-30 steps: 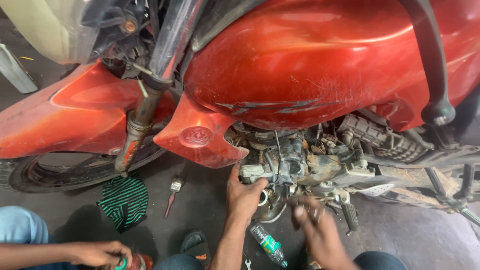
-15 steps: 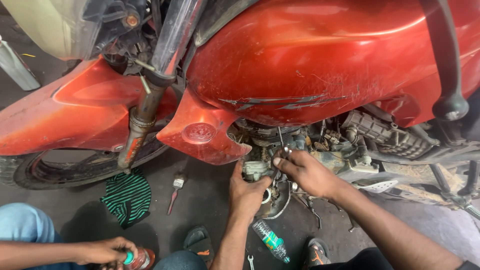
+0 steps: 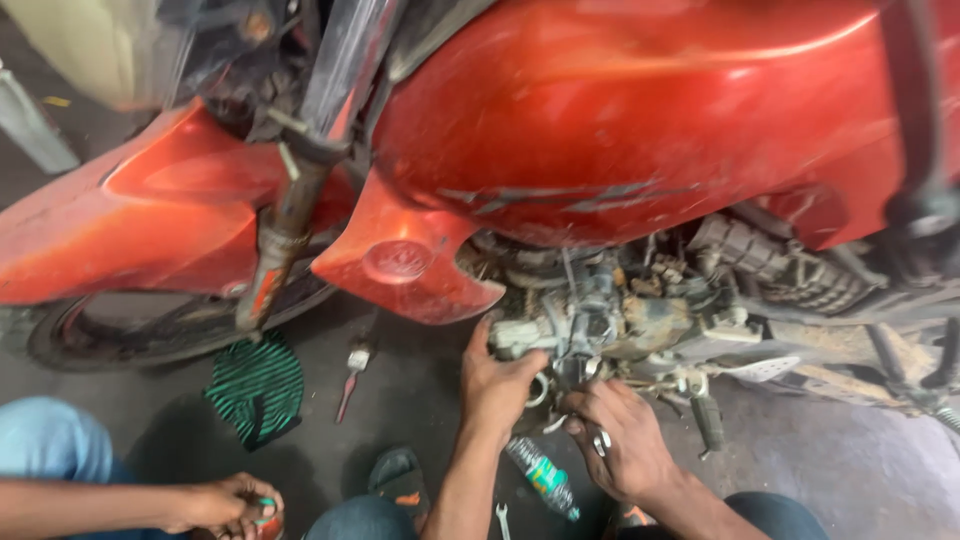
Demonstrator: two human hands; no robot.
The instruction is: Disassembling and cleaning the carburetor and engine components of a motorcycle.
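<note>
Presently, my left hand (image 3: pixel 497 385) is cupped against the underside of the dusty engine parts (image 3: pixel 600 310) below the red fuel tank (image 3: pixel 620 120), its fingers pressing a small grey metal fitting (image 3: pixel 510 335); I cannot tell whether it truly grips that fitting or only steadies it. My right hand (image 3: pixel 625 440) sits just beside the left, slightly lower, clenched around a small shiny metal piece (image 3: pixel 600 440) whose kind is too small to make out. The engine parts lie directly above both hands, with cables and hoses exposed and hanging loose, so I judge the work to be mid-course: the area is opened up, yet nothing looks reassembled. On the floor (image 3: pixel 830 470) between my forearms lies a green-labelled bottle (image 3: pixel 540 478); a small spanner (image 3: pixel 502 520) lies just below it. Left of my left hand, well apart, lie a screwdriver (image 3: pixel 352 370) and a green striped cloth (image 3: pixel 258 385). Farther left, another person's hand (image 3: pixel 235 505) holds a small can-like object, partly hidden.
</note>
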